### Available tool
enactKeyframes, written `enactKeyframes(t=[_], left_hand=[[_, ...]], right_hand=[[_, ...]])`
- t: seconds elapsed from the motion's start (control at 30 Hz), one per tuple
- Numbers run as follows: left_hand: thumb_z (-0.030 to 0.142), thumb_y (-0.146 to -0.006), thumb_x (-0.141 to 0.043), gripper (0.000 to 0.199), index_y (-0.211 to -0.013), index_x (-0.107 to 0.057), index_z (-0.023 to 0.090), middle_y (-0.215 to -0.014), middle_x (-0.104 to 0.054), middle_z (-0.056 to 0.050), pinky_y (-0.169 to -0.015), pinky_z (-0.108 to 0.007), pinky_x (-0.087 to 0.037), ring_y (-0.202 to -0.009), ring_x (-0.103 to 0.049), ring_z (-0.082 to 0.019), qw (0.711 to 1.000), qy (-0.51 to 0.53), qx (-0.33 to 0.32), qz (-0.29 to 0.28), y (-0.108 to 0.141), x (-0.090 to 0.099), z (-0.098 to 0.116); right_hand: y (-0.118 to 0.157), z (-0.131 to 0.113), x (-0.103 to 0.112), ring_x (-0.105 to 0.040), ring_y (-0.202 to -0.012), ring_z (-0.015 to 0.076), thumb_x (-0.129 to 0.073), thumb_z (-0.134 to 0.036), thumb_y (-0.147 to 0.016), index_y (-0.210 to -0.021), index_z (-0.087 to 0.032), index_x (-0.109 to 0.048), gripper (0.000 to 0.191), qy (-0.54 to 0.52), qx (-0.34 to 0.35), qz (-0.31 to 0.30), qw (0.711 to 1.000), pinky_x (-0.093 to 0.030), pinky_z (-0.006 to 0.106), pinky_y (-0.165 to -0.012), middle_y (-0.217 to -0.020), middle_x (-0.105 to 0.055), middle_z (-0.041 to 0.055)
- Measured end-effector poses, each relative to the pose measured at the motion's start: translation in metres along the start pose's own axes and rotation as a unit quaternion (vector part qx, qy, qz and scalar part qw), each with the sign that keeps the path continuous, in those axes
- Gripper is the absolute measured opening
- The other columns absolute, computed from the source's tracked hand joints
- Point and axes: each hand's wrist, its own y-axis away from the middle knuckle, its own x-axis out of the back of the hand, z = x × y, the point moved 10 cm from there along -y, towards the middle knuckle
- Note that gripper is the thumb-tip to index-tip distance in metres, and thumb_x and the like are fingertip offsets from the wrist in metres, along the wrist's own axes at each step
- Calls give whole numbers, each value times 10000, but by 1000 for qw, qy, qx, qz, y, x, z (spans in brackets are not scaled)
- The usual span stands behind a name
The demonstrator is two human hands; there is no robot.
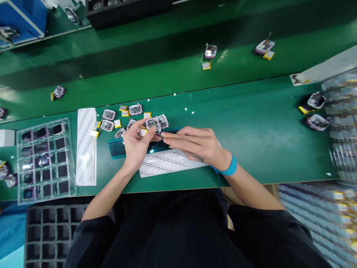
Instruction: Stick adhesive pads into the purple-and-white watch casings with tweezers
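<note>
Near the middle of the green bench (251, 130), my left hand (139, 141) holds a small square circuit module (153, 124) between thumb and fingers. Another module (162, 121) lies right beside it. My right hand (195, 143) is closed around a thin dark tool (197, 157), whose tip reaches the held module's lower edge. A blue band is on my right wrist. Several more modules (107, 125) with small yellow-edged batteries (95, 133) lie left of my left hand. Beneath my hands are a printed white sheet (167, 163) and a dark slotted strip (117, 149).
A clear compartment tray (46, 160) and a white printed strip (86, 149) stand at the left. Single modules lie on the raised back ledge (125, 82). Two modules (317, 122) and stacked trays (346, 126) are at the right. A black foam tray (46, 232) is below the bench edge.
</note>
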Motion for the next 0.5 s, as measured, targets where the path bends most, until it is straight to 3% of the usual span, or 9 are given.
enactKeyframes(t=[0.1,0.3,0.5], left_hand=[[258,-785,-823,291,-1050,-712,215,-749,-719,32,-597,-282,-655,-575,-715,-136,999,-25,-25,-13,2,-3,7],[266,-816,-808,300,-1089,-696,216,-789,-716,23,-612,-289,-664,-579,-724,-140,998,-43,-41,-19,2,-2,11],[272,-742,-862,393,-1090,-692,210,-769,-672,49,-648,-275,-678,-631,-721,-127,996,-60,-62,-33,-5,-2,9]], right_hand=[[2,5,3,-749,-902,167,-579,-105,-982,-1305,-304,-690,396,-21,-19,25,999,-654,323,-724,-1265,-750,-15],[2,4,7,-753,-895,173,-596,-83,-963,-1324,-302,-673,429,-37,-13,48,998,-652,330,-711,-1254,-756,-12],[2,4,22,-749,-955,173,-601,-83,-977,-1407,-241,-603,458,10,-3,110,994,-645,330,-763,-1312,-731,57]])
